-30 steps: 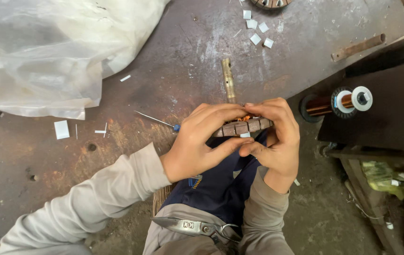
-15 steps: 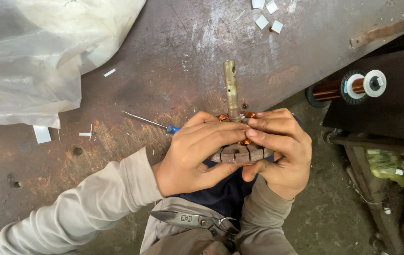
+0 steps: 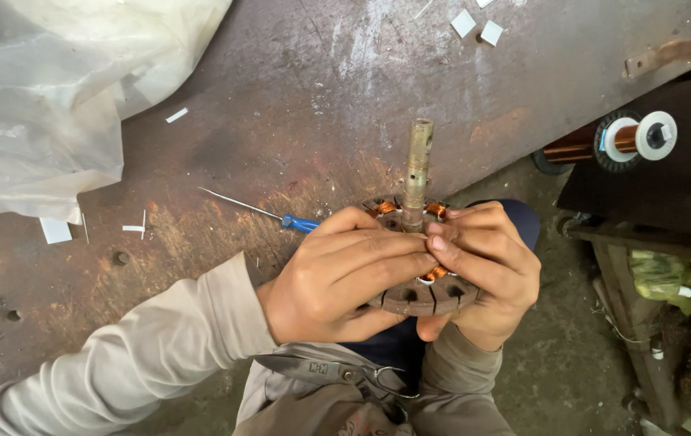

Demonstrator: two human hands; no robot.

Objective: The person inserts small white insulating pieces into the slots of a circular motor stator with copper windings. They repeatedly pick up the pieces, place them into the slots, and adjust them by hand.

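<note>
Both my hands hold a round rusty motor core (image 3: pixel 426 297) with copper wire windings in its slots and a metal shaft (image 3: pixel 418 165) pointing away from me. My left hand (image 3: pixel 337 278) wraps over the core's face from the left, fingers laid across the windings. From the right, my right hand (image 3: pixel 483 270) grips the core, fingertips meeting the left fingers near the shaft base. The core sits just off the near edge of a worn metal workbench (image 3: pixel 321 105).
A thin screwdriver with a blue handle (image 3: pixel 281 216) lies on the bench left of the core. Scissors (image 3: pixel 325 371) rest on my lap. A clear plastic bag (image 3: pixel 55 89) fills the far left. A spool of copper wire (image 3: pixel 612 141) sits at right; small white paper pieces (image 3: pixel 475 26) lie scattered.
The core has turned from edge-on to nearly face-up, its shaft now pointing away across the bench. My hands shifted around it and the view moved closer.
</note>
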